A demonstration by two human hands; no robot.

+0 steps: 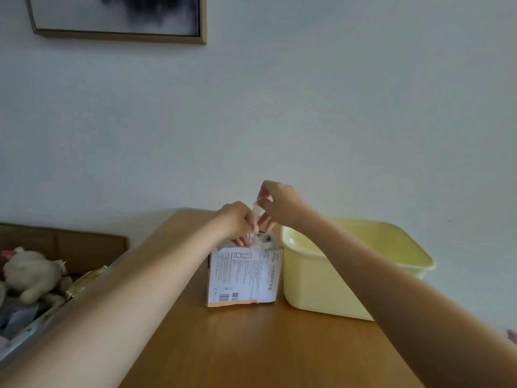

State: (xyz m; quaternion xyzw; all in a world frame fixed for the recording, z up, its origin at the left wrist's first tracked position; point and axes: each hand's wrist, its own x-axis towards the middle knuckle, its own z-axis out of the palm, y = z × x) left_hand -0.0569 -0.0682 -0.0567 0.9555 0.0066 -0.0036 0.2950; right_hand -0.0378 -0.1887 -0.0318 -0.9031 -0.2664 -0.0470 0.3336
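A white printed glove box [242,275] stands upright on the wooden table [251,345], its top open. Both hands meet above the opening. My right hand [275,204] pinches a thin clear plastic glove [256,212] and holds it up out of the box. My left hand [237,222] curls its fingers at the box's top and grips the lower part of the same glove. The inside of the box is mostly hidden by the fingers.
A pale yellow plastic tub [358,273] sits right of the box, touching it. Left of the table, a cardboard box [64,247] holds a plush toy [30,273] and other items. A framed picture [120,18] hangs on the wall.
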